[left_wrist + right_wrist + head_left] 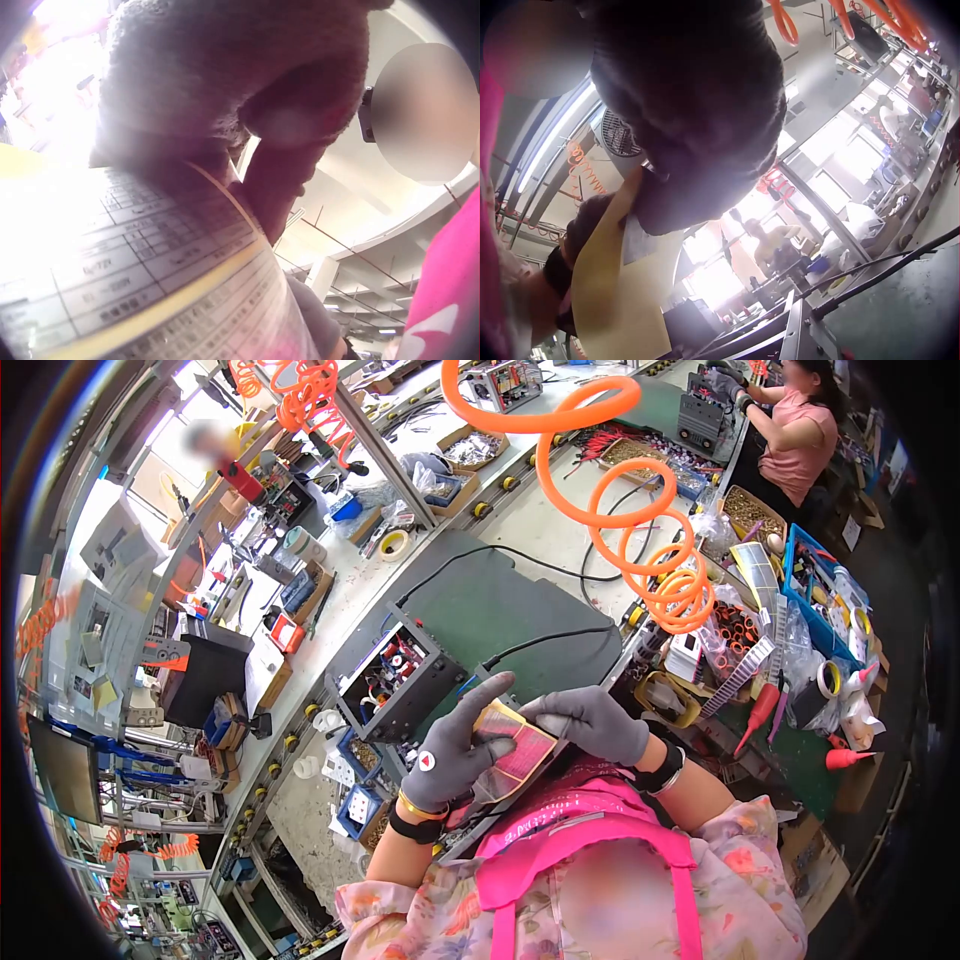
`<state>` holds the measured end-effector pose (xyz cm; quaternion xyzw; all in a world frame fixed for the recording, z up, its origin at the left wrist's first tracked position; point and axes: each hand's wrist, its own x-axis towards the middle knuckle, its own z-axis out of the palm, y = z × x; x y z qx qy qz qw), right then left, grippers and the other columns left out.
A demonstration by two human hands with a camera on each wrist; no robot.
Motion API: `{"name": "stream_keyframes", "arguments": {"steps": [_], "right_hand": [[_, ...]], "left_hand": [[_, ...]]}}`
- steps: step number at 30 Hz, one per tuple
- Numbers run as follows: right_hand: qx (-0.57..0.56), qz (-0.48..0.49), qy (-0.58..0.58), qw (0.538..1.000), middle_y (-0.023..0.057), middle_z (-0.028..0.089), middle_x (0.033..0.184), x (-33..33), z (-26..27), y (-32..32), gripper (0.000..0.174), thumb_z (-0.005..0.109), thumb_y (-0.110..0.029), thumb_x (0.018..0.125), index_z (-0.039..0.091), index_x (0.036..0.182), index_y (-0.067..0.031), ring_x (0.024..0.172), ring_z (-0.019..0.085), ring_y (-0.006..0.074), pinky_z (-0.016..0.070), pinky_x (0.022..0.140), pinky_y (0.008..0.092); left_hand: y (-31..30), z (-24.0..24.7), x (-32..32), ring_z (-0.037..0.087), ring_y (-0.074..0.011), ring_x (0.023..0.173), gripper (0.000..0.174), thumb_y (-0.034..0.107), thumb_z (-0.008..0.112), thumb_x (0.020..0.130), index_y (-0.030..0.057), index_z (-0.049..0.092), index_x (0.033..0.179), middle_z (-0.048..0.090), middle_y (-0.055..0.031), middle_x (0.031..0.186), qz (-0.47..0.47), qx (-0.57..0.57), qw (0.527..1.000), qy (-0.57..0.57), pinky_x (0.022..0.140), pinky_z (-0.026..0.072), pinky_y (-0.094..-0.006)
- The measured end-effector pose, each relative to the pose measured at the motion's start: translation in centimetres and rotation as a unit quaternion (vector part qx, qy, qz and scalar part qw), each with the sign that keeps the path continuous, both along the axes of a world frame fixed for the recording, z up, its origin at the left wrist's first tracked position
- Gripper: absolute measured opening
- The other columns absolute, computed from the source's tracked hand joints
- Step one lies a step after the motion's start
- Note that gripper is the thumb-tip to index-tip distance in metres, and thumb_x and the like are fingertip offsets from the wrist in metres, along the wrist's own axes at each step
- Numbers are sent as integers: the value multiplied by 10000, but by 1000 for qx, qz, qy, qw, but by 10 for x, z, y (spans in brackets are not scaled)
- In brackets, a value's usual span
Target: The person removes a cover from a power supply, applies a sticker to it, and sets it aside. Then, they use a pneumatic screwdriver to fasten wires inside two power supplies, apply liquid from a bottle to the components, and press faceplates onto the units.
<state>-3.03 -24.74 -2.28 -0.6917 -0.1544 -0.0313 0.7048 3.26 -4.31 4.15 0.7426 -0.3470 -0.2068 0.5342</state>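
Observation:
In the head view, a sheet of printed labels (527, 752) with a yellow border is held up in front of the pink apron. My gloved left hand (445, 758) grips its left side, thumb across the face. My gloved right hand (598, 722) pinches the upper right edge. Close up in the left wrist view, the label sheet (142, 259) shows ruled tables of small print. Its plain yellow back (619, 307) curves below my right fingers in the right wrist view. Just beyond the hands stands a grey machine case (395, 678), its inner wiring exposed.
A green mat (500, 600) lies under the case, with black cables across it. An orange coiled hose (600, 510) hangs over the bench. At the right are a blue crate (800, 575) and red-nozzled bottles (762, 705). Another person (795, 435) works at the far right.

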Motion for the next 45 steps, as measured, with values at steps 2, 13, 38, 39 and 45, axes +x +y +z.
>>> {"name": "stream_keyframes", "arguments": {"steps": [2,13,38,39,45], "right_hand": [[23,-8,9,1000,121,678,918,-4,-1,1,244,615,-89,859,636,1087,-3,773,627,116,501,724,273],[-59,-35,22,997,115,686,884,-17,4,-4,239,625,-84,854,639,1079,-7,790,638,121,505,729,283],[7,-45,115,992,75,683,913,-23,-12,-5,219,615,-52,840,642,1049,10,844,606,86,492,778,251],[-19,-60,90,994,79,680,900,-22,-13,-5,213,619,-57,836,645,1035,13,833,609,92,492,771,252],[-93,-135,17,986,81,655,810,-17,-16,-5,182,630,-99,822,655,952,26,744,618,131,498,707,265]], "left_hand": [[-3,0,0,544,-76,852,665,-53,630,748,64,411,1365,570,-72,1175,-8,0,1000,-16,704,450,-212],[-7,-4,-5,559,-92,830,645,-83,581,746,66,427,1354,593,-73,1099,-42,35,998,24,721,469,-234],[-15,-9,-4,629,-178,849,607,-39,603,743,61,456,1324,626,-121,1034,-100,111,985,-90,740,501,-279],[-15,-10,-4,628,-170,834,606,-41,602,745,61,456,1324,626,-118,1029,-98,112,984,-96,728,502,-277],[-13,-11,-4,586,-95,814,603,-34,635,756,46,450,1323,609,-99,1054,-73,127,987,-68,669,493,-246]]}}
